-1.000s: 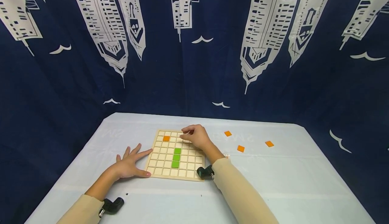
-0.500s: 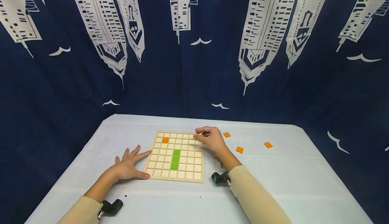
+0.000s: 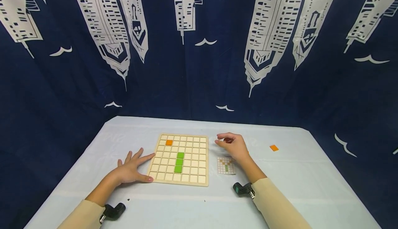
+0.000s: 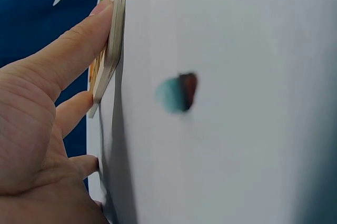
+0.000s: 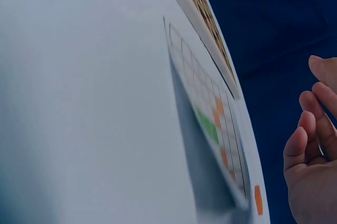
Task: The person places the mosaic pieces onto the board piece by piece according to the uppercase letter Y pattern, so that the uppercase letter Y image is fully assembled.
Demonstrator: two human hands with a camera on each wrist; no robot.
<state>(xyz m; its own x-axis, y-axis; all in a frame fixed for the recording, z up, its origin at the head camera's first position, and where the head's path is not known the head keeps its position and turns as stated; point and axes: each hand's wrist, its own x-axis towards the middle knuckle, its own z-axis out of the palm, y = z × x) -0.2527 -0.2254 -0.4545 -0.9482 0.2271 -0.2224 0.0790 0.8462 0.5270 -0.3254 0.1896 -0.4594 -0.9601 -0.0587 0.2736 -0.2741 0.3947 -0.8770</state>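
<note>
A pale wooden grid board [image 3: 194, 153] lies on the table with one orange tile [image 3: 169, 142] near its far left corner and a column of green tiles [image 3: 179, 162] near its middle. My left hand [image 3: 132, 170] has its fingers spread, the thumb and a finger touching the board's left edge. Right of the board, my right hand [image 3: 234, 148] hovers with loosely bent fingers; in the right wrist view I see nothing between them. Below it lies a pattern card [image 3: 226, 165] printed with a grid and orange and green squares, its edge lifted off the table in the right wrist view.
A loose orange tile [image 3: 274, 148] lies on the right of the white table [image 3: 311, 180]. Another orange tile [image 5: 258, 200] appears beyond the card in the right wrist view. A navy curtain with white buildings [image 3: 199, 77] hangs behind the table.
My right hand has moved right from over the board to beyond its right edge, uncovering the card and now covering loose orange tiles. The left hand stays at the board's edge.
</note>
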